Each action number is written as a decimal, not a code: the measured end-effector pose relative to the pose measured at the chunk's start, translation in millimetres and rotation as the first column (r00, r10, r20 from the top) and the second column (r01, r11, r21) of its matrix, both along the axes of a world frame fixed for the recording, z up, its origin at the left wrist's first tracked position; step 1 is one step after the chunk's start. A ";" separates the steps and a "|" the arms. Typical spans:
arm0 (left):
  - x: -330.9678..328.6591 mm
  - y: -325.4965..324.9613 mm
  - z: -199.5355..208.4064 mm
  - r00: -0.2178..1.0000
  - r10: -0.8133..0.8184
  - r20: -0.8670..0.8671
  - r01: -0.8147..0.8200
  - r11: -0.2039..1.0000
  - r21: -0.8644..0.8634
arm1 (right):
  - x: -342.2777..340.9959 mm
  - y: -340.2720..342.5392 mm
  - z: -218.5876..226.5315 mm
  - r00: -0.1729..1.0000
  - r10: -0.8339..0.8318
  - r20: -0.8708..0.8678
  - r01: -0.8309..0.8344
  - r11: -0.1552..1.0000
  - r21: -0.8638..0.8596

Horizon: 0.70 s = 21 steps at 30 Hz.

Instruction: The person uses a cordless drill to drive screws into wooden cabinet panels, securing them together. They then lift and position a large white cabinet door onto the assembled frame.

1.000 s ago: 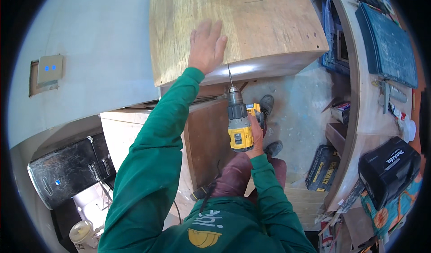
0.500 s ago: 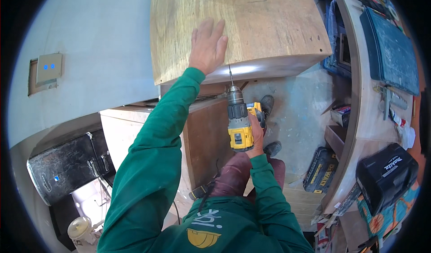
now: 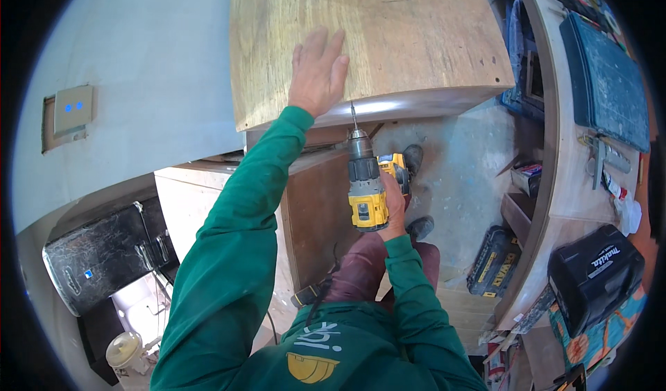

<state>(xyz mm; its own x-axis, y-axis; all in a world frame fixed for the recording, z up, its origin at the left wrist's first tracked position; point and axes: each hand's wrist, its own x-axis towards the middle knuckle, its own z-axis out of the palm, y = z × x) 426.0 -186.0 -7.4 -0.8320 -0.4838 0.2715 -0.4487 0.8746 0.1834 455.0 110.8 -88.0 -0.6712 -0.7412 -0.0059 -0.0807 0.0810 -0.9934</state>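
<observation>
Right of the drill [image 3: 365, 183], a case [image 3: 494, 261] (apparently closed).

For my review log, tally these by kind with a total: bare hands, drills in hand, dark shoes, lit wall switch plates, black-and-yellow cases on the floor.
Bare hands: 2 (left hand, right hand)
Drill in hand: 1
Dark shoes: 2
Lit wall switch plate: 1
Black-and-yellow case: 1
Total: 7

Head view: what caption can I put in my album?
Left hand resting on a wooden panel, right hand gripping a yellow drill pointed at its edge.
</observation>
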 end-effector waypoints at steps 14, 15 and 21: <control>3.7 -1.6 7.4 1.000 0.016 0.016 -0.017 0.997 0.073 | -13.0 14.2 33.4 0.994 0.093 -0.057 -0.091 0.995 0.039; 5.0 -3.4 6.4 1.000 0.022 0.007 -0.022 0.995 0.093 | -9.1 28.3 31.1 0.992 0.068 -0.109 -0.071 0.997 -0.017; 10.5 5.0 18.8 0.996 0.075 -0.043 -0.070 0.990 0.119 | -44.7 103.5 108.7 0.960 0.245 0.137 -0.275 0.917 0.290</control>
<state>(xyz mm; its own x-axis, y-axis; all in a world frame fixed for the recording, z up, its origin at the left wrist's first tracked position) 436.4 -181.1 11.4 -0.7810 -0.5733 0.2476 -0.4987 0.8112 0.3053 410.3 214.2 20.7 -0.4399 -0.8418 -0.3127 -0.0451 0.3685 -0.9285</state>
